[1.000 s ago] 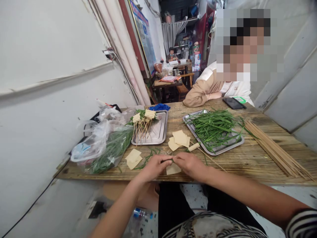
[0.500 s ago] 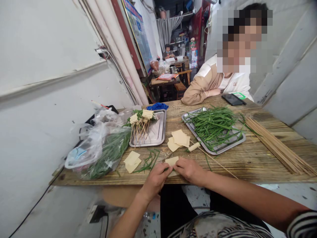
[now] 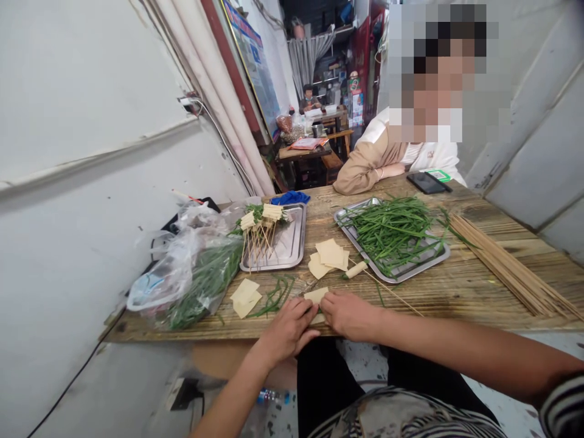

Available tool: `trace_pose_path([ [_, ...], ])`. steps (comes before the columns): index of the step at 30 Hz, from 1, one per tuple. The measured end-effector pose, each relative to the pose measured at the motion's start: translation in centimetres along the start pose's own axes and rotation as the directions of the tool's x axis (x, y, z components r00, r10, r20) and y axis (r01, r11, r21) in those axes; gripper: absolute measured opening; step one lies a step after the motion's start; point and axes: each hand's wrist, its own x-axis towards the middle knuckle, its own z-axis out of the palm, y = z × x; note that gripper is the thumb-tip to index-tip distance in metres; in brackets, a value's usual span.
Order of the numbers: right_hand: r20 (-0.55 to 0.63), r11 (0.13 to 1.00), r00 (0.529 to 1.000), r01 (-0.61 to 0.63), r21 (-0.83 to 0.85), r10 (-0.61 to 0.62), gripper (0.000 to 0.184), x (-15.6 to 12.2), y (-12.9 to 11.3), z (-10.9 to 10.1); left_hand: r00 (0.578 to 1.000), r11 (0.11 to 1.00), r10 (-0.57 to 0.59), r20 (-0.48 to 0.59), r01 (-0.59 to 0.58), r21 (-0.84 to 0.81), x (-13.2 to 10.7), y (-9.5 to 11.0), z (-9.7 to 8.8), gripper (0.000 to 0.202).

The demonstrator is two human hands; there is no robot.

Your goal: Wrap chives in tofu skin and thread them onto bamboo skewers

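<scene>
A pale yellow tofu sheet (image 3: 316,295) lies at the table's near edge, partly hidden under my fingers. My left hand (image 3: 288,322) presses its bent fingers on the sheet's left side, the thumb lower and apart. On the right side, my right hand (image 3: 349,313) has its fingers closed on the sheet. Whatever lies beneath the fingers is hidden. Beyond them are a stack of tofu sheets (image 3: 328,255) and a finished tofu roll (image 3: 356,269) with green ends, beside a thin skewer (image 3: 396,297). To the left lie more tofu sheets (image 3: 246,298) and loose chives (image 3: 276,297).
A metal tray (image 3: 298,243) holds skewered rolls; another tray (image 3: 413,272) bears heaped chives (image 3: 392,231). Bamboo skewers (image 3: 511,264) lie right, a plastic bag of greens (image 3: 205,286) left. A person's sleeve (image 3: 365,164) rests across the table near a phone (image 3: 429,182).
My left thumb has moved off the sheet toward me, and the left fingers now lie over its edge. My right hand has shifted only slightly. The view has tilted a little.
</scene>
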Motion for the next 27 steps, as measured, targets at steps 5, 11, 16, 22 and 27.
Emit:
trace_pose_path([
  [5,0.013,0.999,1.000,0.023,-0.045,-0.022,0.016,0.3,-0.4,0.0,1.000,0.999,-0.019,-0.024,0.020,0.042,0.1,-0.1,0.2,0.035],
  [11,-0.008,1.000,1.000,-0.007,-0.024,0.007,0.017,0.2,-0.6,0.3,0.997,0.995,-0.039,-0.068,0.045,0.090,0.4,0.3,0.5,0.028],
  [16,-0.041,0.990,0.991,-0.122,0.063,0.125,0.021,0.2,-0.3,0.6,0.982,0.992,-0.123,-0.143,0.118,-0.048,0.6,0.5,0.9,0.027],
  [22,0.020,0.837,0.916,-0.376,0.399,0.401,0.019,0.9,0.9,0.5,0.938,0.934,-0.307,-0.164,0.264,-0.240,0.4,0.5,1.5,0.022],
  [27,0.053,0.627,0.845,-0.436,0.646,0.533,0.008,1.1,1.6,0.8,0.853,0.830,-0.470,-0.228,0.339,-0.443,0.5,0.5,2.0,0.019],
])
